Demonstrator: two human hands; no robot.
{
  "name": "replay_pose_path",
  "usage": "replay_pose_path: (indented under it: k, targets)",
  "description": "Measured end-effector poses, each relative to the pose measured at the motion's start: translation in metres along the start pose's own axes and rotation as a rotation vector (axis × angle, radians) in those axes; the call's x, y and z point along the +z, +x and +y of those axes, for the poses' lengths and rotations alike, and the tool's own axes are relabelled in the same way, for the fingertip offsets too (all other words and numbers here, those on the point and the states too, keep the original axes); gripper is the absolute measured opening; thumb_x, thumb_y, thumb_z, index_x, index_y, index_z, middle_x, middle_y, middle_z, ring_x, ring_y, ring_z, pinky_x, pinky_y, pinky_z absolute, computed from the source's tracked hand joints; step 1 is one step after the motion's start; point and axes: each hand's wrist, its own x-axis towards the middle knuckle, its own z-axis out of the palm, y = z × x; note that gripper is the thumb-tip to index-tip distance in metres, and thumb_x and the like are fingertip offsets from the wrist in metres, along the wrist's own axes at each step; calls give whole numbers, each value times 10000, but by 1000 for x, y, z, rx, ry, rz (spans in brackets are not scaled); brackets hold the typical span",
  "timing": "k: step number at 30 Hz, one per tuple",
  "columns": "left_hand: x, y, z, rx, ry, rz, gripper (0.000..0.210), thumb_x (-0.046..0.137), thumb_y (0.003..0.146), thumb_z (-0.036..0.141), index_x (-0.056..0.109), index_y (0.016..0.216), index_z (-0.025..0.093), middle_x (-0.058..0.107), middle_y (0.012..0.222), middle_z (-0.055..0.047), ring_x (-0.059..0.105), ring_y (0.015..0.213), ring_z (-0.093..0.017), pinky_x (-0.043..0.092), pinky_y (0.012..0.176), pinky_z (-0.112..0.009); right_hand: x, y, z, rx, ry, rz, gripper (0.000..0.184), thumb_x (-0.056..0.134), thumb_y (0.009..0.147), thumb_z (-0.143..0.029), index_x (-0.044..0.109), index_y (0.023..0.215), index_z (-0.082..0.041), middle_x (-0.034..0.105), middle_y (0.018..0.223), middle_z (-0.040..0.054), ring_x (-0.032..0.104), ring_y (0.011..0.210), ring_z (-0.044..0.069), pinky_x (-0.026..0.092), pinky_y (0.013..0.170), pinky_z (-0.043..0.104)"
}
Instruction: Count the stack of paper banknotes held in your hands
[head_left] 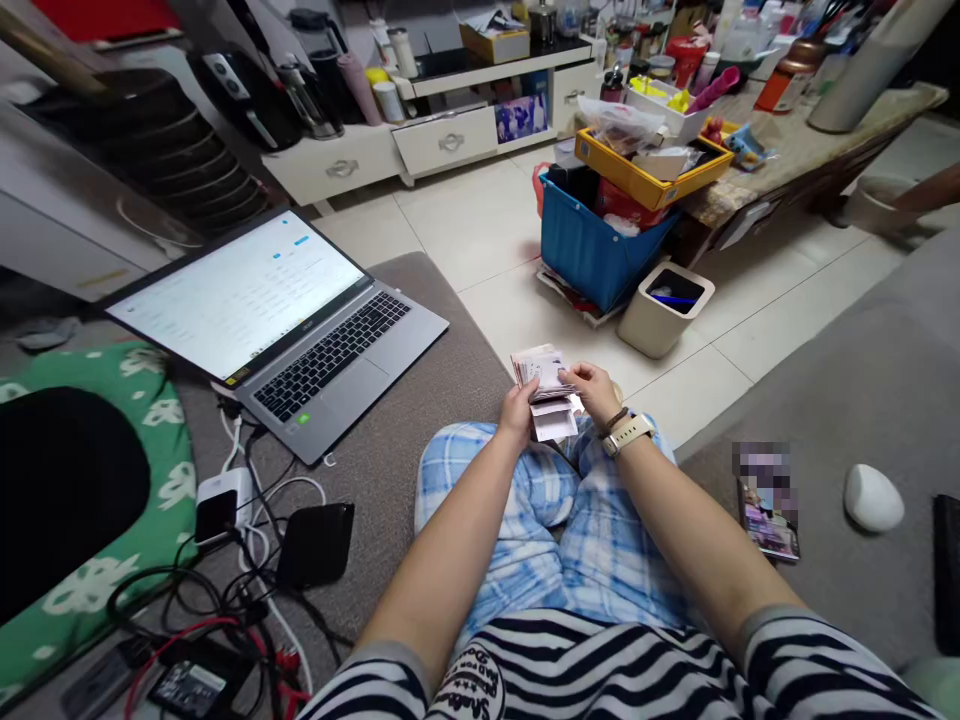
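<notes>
Above the knees, the left hand (519, 408) and right hand (595, 390) both grip a card stack (546, 385); a laptop (292, 310) sits at ten o'clock.

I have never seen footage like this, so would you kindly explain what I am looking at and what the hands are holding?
There is no machine here: a person wears a camera on the head, looking down at their own arms and lap. The left hand and the right hand, which has a watch on its wrist, together hold a fanned stack of cards or paper slips above the knees. The person sits on a grey sofa. To the left lies an open laptop with cables and a charger; to the right, a white mouse. On the tiled floor stand a blue crate and a small bin.
</notes>
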Motion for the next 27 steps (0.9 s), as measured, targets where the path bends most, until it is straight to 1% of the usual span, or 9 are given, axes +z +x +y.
replay_pose_path:
  k: [4, 7, 12, 14, 17, 21, 23, 27]
  targets:
    - [1, 2, 1, -11, -42, 27, 229, 749, 772, 324, 717, 880, 124, 762, 816, -84, 730, 908, -267, 524, 934, -396, 1, -3, -3, -30, 3, -14, 513, 854, 550, -622, 576, 652, -203, 535, 623, -11, 463, 591, 144, 389, 524, 277]
    - [1, 3, 2, -18, -59, 46, 215, 719, 800, 319, 716, 891, 124, 767, 826, -84, 736, 925, -267, 527, 936, -389, 2, -3, -4, -57, -12, -41, 523, 840, 544, -639, 566, 630, -201, 514, 613, -16, 449, 606, 138, 382, 565, 281]
    - [1, 5, 2, -10, -61, 60, 194, 683, 830, 293, 718, 909, 120, 775, 845, -81, 739, 844, -234, 541, 900, -369, 1, -3, -4, -67, 6, -70, 515, 831, 552, -641, 571, 619, -202, 507, 612, -17, 444, 613, 139, 385, 595, 287]
    - [1, 6, 1, -12, -65, 61, 208, 694, 822, 301, 718, 918, 119, 775, 846, -80, 737, 828, -228, 540, 892, -364, 1, -3, -3, -69, 20, -73, 505, 830, 563, -634, 575, 617, -202, 509, 616, -15, 443, 613, 141, 383, 590, 285]
    - [-1, 7, -1, -8, -68, 68, 228, 707, 807, 309, 714, 929, 118, 775, 853, -82, 739, 872, -239, 531, 912, -367, 1, -2, -1, -53, 27, -76, 504, 820, 577, -645, 584, 623, -202, 513, 626, -11, 428, 600, 138, 358, 561, 279]
    - [-2, 7, 0, -8, -54, 67, 269, 690, 813, 325, 708, 985, 118, 782, 901, -90, 739, 924, -252, 531, 933, -383, 1, 2, 5, -25, 33, -80, 537, 810, 558, -689, 599, 629, -200, 484, 601, -19, 395, 571, 126, 323, 536, 271]
    - [-1, 5, 1, -12, -46, 72, 284, 687, 816, 326, 707, 1002, 112, 783, 909, -96, 740, 907, -254, 537, 923, -391, 1, 3, 7, -12, 35, -84, 550, 809, 551, -702, 595, 635, -203, 478, 595, -22, 393, 564, 126, 324, 533, 272]
    - [2, 2, 3, -3, -49, 84, 244, 692, 809, 305, 712, 954, 111, 778, 861, -85, 742, 847, -244, 551, 891, -386, 1, 3, 6, -4, 41, -83, 545, 814, 545, -690, 601, 675, -205, 497, 607, -24, 400, 555, 123, 326, 524, 268]
